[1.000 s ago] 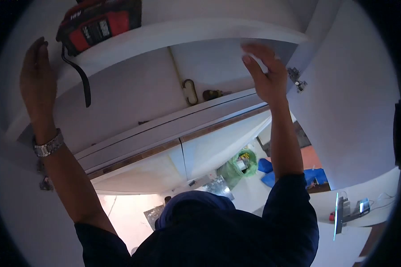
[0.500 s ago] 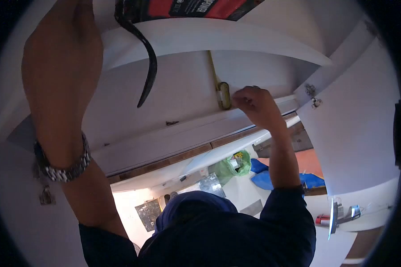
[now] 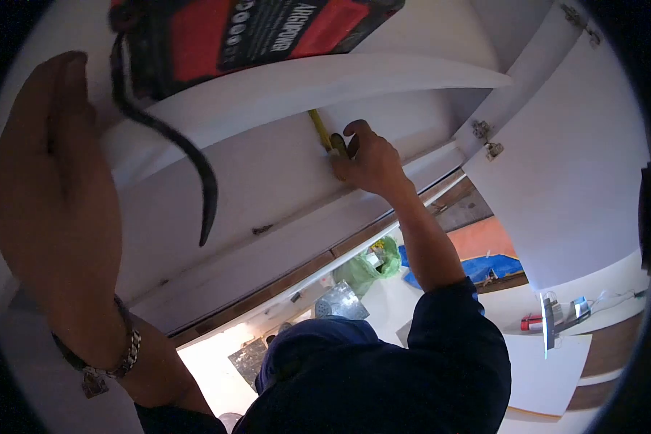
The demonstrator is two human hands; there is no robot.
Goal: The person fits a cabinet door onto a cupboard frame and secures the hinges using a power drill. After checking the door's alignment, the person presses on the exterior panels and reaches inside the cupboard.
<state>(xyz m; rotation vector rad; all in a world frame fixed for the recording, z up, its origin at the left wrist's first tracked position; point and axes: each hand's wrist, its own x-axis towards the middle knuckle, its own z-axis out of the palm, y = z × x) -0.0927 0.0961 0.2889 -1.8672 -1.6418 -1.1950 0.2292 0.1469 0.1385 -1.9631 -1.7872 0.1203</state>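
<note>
My left hand, with a metal-banded watch on the wrist, is raised at the left beside a red and black box lettered ARGOPOWER. Its fingertips are hidden, so what it holds cannot be made out. A dark curved strap hangs down from the box. At the centre, my right hand has its thumb and fingers closed round the looped end of a yellow strip, against the pale inner panel of a cabinet.
A white curved ledge crosses above the strip. An open cabinet door hangs at the right on metal hinges. Beyond the cabinet edge are a green bag, a blue sheet and a red object.
My right hand has moved left onto the strip's looped end, which it was only near before. My left hand has dropped lower and leftward. The box shows more fully, lower in view.
</note>
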